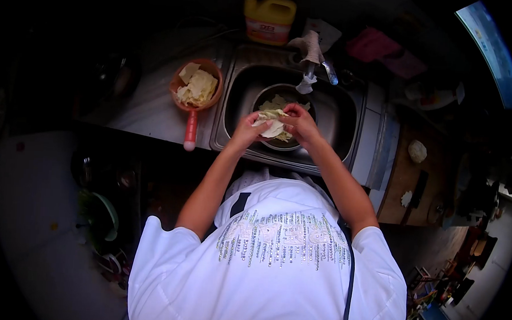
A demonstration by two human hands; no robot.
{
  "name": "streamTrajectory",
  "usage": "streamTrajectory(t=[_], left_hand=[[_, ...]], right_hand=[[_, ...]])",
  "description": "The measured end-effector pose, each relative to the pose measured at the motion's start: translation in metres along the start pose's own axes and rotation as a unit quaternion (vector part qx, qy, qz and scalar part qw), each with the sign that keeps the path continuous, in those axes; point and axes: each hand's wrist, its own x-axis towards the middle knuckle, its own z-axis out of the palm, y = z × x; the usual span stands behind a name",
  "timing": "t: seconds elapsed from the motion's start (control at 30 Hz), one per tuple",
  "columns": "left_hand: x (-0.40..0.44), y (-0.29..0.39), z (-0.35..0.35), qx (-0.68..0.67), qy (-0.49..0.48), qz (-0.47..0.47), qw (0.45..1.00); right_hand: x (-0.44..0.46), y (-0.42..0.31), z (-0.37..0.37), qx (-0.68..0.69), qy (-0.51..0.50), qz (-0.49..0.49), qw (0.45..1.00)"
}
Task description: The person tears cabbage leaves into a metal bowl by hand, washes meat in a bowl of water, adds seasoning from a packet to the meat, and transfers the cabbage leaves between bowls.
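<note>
Leaf (272, 128) is held between my left hand (248, 129) and right hand (301, 125), over the bowl (286, 90) in the sink (340, 118). I'd hold it low, grip lightly and spread any folds, so drips land in the bowl imo.

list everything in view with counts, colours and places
held leaf: count unclear, pale, in hands
bowl: 1, grey, in sink
bowl leaves: several, pale, inside
sink: 1, silver, centre
container: 1, orange, left of sink
container leaves: several, pale, inside
jug: 1, yellow, behind sink
tap: 1, silver, over sink
cloth: 1, pink, right of tap
board: 1, brown, right
lumps: 2, whitish, on board
panel: 1, blue, top right
other edge items: unclear
shirt: 1, white, foreground
left hand and right hand: 2, bare, gripping leaf
</note>
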Motion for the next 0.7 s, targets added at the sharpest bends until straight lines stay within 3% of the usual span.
streamTrajectory(t=[0.13, 0.2, 0.3, 0.43, 0.5, 0.53, 0.6, 0.63, 0.7], left_hand=[[-0.001, -0.004, 0.003, -0.024, 0.012, 0.013, 1.000], [-0.002, -0.004, 0.006, -0.003, 0.043, 0.049, 0.998], [0.003, -0.005, 0.008, 0.004, 0.049, 0.094, 0.994], [0.006, -0.002, 0.009, 0.000, 0.043, 0.071, 0.997], [0.008, -0.003, 0.010, -0.147, 0.047, 0.047, 0.987], [0.011, -0.007, 0.007, -0.146, 0.047, 0.047, 0.987], [0.022, -0.023, -0.004, -0.349, 0.037, -0.048, 0.935], [0.029, -0.030, -0.013, -0.348, 0.037, -0.048, 0.935], [0.040, -0.036, -0.035, -0.484, -0.006, -0.086, 0.871]], right_hand=[[-0.006, 0.001, 0.006, 0.078, 0.012, 0.025, 0.997], [-0.012, -0.009, 0.009, 0.064, -0.037, 0.099, 0.992], [-0.016, -0.008, 0.013, -0.027, -0.051, 0.103, 0.993], [-0.012, 0.004, 0.011, -0.016, -0.021, 0.076, 0.997], [-0.010, 0.009, 0.010, 0.003, -0.044, 0.047, 0.998], [-0.008, 0.011, 0.008, 0.004, -0.044, 0.047, 0.998], [-0.004, 0.014, 0.000, -0.006, -0.067, 0.037, 0.997], [-0.004, 0.016, -0.003, -0.006, -0.067, 0.036, 0.997], [-0.008, 0.016, -0.007, -0.031, -0.052, 0.042, 0.997]])
